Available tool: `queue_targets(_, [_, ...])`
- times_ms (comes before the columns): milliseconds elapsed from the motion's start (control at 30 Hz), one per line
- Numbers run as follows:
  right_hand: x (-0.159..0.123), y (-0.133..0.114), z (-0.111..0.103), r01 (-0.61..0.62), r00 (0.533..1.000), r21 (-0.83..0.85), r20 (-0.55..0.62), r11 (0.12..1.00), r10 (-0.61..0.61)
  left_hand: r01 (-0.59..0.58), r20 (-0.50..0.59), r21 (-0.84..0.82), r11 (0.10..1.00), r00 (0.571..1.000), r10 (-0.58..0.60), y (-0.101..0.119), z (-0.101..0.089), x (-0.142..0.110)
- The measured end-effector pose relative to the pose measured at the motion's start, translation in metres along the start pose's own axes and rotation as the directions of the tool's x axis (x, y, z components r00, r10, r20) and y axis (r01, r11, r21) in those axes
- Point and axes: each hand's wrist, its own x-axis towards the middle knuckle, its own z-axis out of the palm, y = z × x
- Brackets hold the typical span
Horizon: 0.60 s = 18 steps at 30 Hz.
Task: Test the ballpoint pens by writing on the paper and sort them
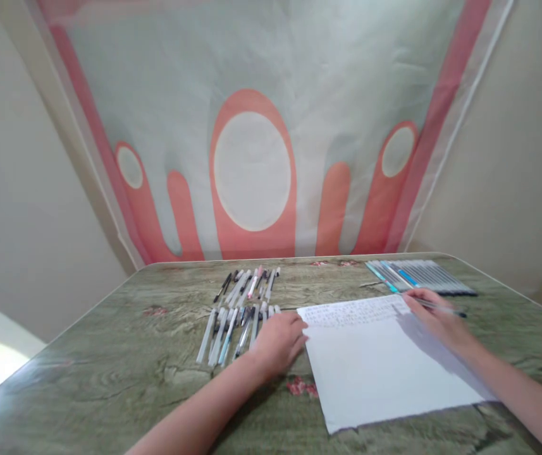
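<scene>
A white sheet of paper [384, 379] lies on the table, with several lines of small handwriting across its top. My right hand [434, 316] rests at the sheet's upper right, closed around a clear-barrelled pen [445, 309] with a dark end. The pen slants, and its tip is near the end of the written lines. My left hand [281, 341] lies on the table at the sheet's left edge, fingers slightly bent and apart, fingertips at the paper. Beside it is a near group of pens [221, 335], partly hidden behind the hand.
Farther back lies a second group of mixed pens [246, 284]. A neat row of grey and blue pens [420, 277] sits at the back right. The wood-patterned table [109, 366] meets a pink and grey printed hanging [252, 240] behind.
</scene>
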Motion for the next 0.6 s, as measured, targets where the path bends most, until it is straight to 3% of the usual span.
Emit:
queue_targets(133, [-0.006, -0.028, 0.006, 0.041, 0.996, -0.022, 0.081, 0.999, -0.039, 0.173, -0.091, 0.009, 0.985, 0.981, -0.171, -0.038, -0.017, 0.007])
queue_targets(233, [-0.01, -0.059, 0.022, 0.084, 0.974, -0.002, 0.212, 0.996, -0.081, 0.153, 0.013, 0.035, 0.988, 0.988, -0.154, -0.055, -0.026, 0.012])
queue_targets(333, [-0.015, -0.097, 0.047, 0.13, 0.933, 0.055, 0.332, 0.99, -0.141, 0.079, 0.113, 0.072, 0.994, 0.99, -0.087, -0.059, -0.031, 0.018])
queue_targets(467, [-0.023, -0.142, 0.089, 0.094, 0.882, 0.236, 0.43, 0.967, -0.191, 0.12, 0.184, 0.089, 0.989, 0.974, -0.135, -0.054, -0.034, 0.028])
queue_targets(600, [-0.029, -0.165, 0.128, -0.102, 0.937, 0.419, 0.345, 0.902, -0.054, 0.134, 0.226, 0.126, 0.983, 0.961, -0.16, -0.05, -0.033, 0.033])
